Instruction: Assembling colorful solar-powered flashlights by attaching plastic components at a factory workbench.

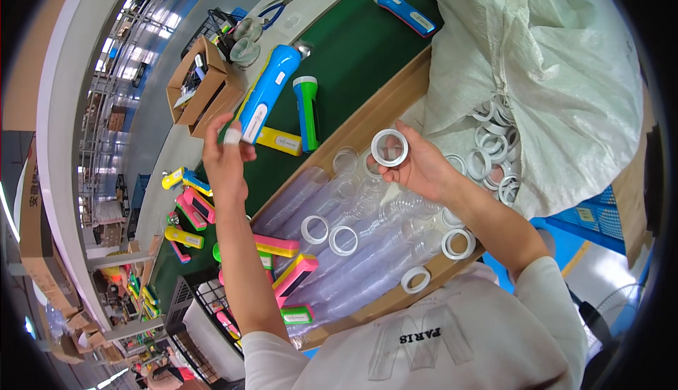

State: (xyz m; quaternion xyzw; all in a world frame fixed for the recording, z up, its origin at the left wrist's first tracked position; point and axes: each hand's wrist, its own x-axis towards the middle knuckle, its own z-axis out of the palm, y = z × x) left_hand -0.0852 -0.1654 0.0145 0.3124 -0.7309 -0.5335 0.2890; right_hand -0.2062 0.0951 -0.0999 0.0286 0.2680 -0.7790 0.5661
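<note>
My left hand (229, 153) is closed around the lower end of a blue and yellow flashlight (270, 90). The flashlight tilts up to the right, and a shiny silvery piece (304, 49) shows at its far end. A pale wrap covers one finger of this hand. In my right hand (424, 167), a white ring (390, 148) is gripped by its edge, its round opening facing me. Fingers show through the ring; whether a clear lens sits in it I cannot tell. Beyond my left hand, a green and blue flashlight (308, 111) and a yellow one (280, 140) lie on the green belt (346, 58).
A cardboard box (395, 83) below me holds rows of clear plastic cups (339, 249) and loose white rings (315, 229). More rings (491, 146) spill from a white woven sack (544, 72) at right. Pliers (274, 14) and a small carton (205, 90) stand beyond the belt.
</note>
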